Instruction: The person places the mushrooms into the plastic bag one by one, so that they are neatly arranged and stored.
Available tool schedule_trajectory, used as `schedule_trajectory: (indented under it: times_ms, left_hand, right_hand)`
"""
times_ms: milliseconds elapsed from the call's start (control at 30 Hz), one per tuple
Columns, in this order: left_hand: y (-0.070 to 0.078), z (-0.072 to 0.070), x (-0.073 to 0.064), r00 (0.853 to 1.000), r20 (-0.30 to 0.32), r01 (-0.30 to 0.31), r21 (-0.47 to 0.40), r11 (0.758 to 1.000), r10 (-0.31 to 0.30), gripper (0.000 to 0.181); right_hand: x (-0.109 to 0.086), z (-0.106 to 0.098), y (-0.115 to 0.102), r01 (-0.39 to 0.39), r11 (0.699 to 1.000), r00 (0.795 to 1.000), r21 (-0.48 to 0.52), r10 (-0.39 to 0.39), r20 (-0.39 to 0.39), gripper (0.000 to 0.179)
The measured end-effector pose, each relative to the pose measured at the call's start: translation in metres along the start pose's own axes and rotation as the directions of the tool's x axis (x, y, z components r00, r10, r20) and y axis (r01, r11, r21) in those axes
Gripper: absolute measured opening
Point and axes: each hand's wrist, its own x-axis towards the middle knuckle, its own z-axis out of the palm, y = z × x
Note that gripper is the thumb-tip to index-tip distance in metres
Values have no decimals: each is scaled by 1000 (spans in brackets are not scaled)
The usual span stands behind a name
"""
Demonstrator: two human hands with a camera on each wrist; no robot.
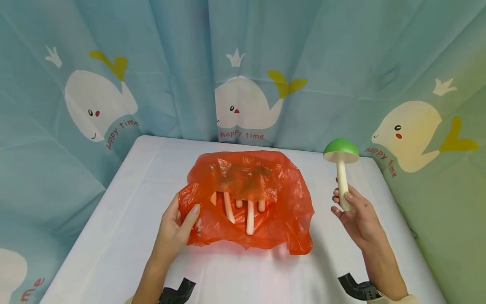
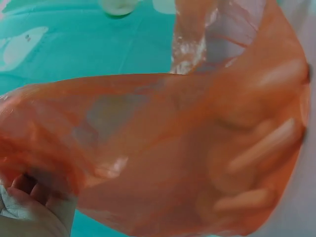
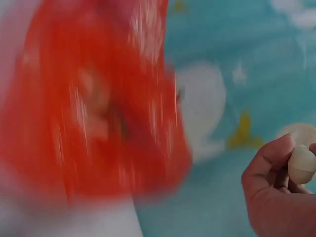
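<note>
A thin red plastic bag lies on the table with its mouth toward me. Several pale stalks poke out of its opening, and darker shapes show dimly through the film. My left hand pinches the bag's left edge between thumb and fingers; in the left wrist view the hand is partly covered by the film. To the right of the bag, my right hand holds a toy mushroom upright by its cream stalk, green cap on top. In the right wrist view the stalk's rounded end shows between the fingers.
The white table reaches back to a blue curtain printed with whales, which also hangs along both sides. Dark straps sit at both wrists.
</note>
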Motion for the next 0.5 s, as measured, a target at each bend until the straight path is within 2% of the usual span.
schedule_trajectory:
  times_ms: [100,167,267,333,433,500]
  left_hand:
    - [1,1,2,998,47,-38,0,999,38,44]
    - [1,2,2,997,70,-42,-7,999,43,45]
    - [2,0,1,997,74,-28,3,1000,27,45]
    - [2,-2,-1,998,63,-16,21,1000,15,45]
    - [2,-4,-3,999,52,-9,42,999,7,46]
    - [3,-5,-4,998,59,2,37,999,-4,46]
  right_hand:
    - [-1,28,11,40,998,997,-50,-36,66,38]
    - [-4,43,18,65,994,991,-92,-54,119,37]
    - [-7,63,32,86,959,987,-270,-46,152,33]
    - [-9,75,44,95,905,988,-415,-33,153,31]
    - [-10,92,62,73,779,993,-622,-2,115,31]
    - [-11,101,73,59,696,995,-715,13,94,32]
